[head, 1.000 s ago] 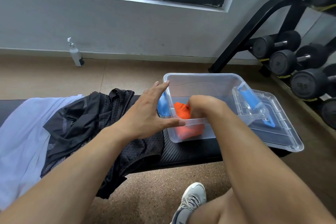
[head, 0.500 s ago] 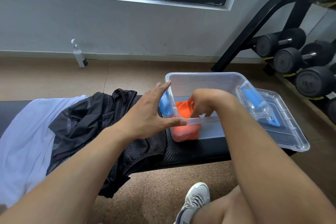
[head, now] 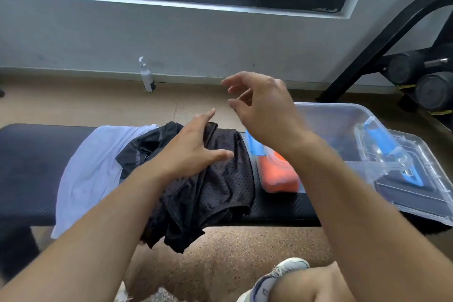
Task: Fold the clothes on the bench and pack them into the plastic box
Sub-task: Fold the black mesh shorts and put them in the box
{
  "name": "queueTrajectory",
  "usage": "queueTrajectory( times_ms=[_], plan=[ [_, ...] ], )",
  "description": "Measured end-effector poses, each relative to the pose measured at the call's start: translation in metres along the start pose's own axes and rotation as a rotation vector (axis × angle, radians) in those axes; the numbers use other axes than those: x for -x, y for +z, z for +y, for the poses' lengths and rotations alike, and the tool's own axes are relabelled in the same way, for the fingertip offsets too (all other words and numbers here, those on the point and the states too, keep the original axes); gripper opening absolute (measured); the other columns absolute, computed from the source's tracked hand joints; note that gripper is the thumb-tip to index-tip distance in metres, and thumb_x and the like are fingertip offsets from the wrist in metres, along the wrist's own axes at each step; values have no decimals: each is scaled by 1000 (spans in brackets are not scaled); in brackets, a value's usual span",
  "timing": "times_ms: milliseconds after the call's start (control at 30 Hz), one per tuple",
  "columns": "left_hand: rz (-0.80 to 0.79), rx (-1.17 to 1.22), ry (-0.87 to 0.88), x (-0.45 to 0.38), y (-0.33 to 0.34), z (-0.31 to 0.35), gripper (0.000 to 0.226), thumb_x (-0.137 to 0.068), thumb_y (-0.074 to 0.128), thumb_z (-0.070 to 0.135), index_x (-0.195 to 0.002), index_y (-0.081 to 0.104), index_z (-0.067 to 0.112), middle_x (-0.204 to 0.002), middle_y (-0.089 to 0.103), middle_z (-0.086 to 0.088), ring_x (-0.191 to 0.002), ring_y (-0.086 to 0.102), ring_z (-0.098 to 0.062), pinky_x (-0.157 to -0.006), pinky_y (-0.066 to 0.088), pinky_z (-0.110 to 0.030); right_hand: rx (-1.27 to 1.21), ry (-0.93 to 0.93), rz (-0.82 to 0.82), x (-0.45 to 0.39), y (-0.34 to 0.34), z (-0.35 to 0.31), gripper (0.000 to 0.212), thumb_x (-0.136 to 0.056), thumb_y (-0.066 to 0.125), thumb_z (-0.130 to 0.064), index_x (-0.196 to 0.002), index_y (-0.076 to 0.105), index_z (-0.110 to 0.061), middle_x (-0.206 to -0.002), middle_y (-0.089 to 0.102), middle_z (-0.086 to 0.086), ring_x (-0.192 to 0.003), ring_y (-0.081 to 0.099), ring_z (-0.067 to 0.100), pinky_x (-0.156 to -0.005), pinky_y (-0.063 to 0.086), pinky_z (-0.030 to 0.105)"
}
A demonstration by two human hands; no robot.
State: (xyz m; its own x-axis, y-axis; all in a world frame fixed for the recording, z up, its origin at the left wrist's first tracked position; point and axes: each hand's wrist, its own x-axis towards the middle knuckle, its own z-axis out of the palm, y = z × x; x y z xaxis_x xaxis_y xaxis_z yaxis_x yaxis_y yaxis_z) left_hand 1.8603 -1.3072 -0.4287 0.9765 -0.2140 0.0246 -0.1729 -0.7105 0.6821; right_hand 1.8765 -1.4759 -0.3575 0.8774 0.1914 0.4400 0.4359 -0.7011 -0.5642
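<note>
Plastic box [head: 343,115] holds folded orange garment [head: 277,174].

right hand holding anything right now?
No. The right hand hangs in the air above the plastic box with loosely curled fingers and nothing in them.

A dark padded bench [head: 31,164] is carrying a white garment [head: 95,162], black mesh clothes [head: 220,179], a clear plastic box [head: 343,125] and its lid [head: 416,193].
</note>
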Motion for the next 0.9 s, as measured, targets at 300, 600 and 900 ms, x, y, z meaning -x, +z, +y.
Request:
queueTrajectory(
  times_ms=[300, 600, 900],
  plan=[
    [-4, -155, -207, 30, -29, -89, 106, -64, 70, 69, -155, 28, 34, -160, 35, 10, -150, 28, -15, -120, 32, -45, 146, -6, -438, 4, 80, -8, 48, -91, 63, -9, -137, 58, -21, -132, 60, 1, -120, 56, 21, -102, 46, 36],
    [-226, -256, -264, 41, -37, -98, 82, -85, 76, 44, -154, 35, 25, -161, 34, 3, -150, 27, -14, -115, 25, -26, 495, -56, -1068, 13, 124, 21, 91, -79, 79, -50, -155, 35, -25, -152, 43, 5, -139, 41, 29, -112, 39, 43],
    [-166, -203, -113, 24, -18, -113, 54, -97, 52, 14, -147, 48, 31, -163, 34, 2, -156, 7, -16, -126, 9, -39, 563, -198, -1072, 33, 131, 12, 42, -78, 78, -25, -111, 54, -35, -136, 43, -2, -123, 42, 27, -92, 49, 42]
  ],
)
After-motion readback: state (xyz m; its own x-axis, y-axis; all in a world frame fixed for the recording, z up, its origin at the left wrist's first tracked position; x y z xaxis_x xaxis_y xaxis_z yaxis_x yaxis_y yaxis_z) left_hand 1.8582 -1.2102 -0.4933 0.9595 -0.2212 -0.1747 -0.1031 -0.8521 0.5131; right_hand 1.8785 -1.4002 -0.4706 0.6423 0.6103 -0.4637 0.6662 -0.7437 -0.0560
